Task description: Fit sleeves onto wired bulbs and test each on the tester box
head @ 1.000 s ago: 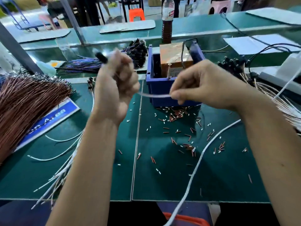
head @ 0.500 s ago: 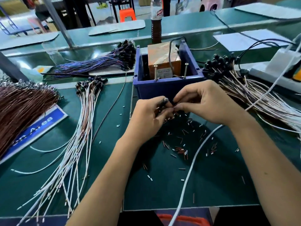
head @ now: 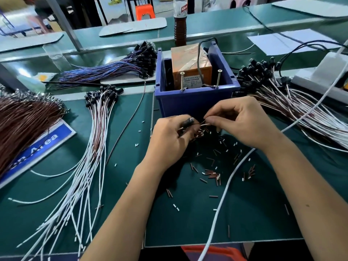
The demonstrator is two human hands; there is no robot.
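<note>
My left hand [head: 172,140] grips a wired bulb [head: 188,121], its dark head poking out above my fingers. My right hand [head: 243,123] pinches the bulb's thin wire ends [head: 204,124] just right of it; whether a sleeve is on them I cannot tell. Both hands meet right in front of the blue tester box [head: 195,98], which holds an orange block with two upright screws [head: 218,78]. Loose brown and white sleeves [head: 213,175] lie scattered on the green mat below my hands.
A bundle of white-wired bulbs [head: 94,147] fans out at left, a brown wire bundle [head: 24,125] at far left, blue-wired bulbs [head: 116,69] behind. More wired bulbs [head: 282,98] lie at right. A white cable [head: 226,187] crosses the mat. A bottle [head: 180,25] stands behind the box.
A second ago my hands were raised and apart, stretching a wire. They have come down together in front of the box over the sleeves; since half a second ago they have barely moved.
</note>
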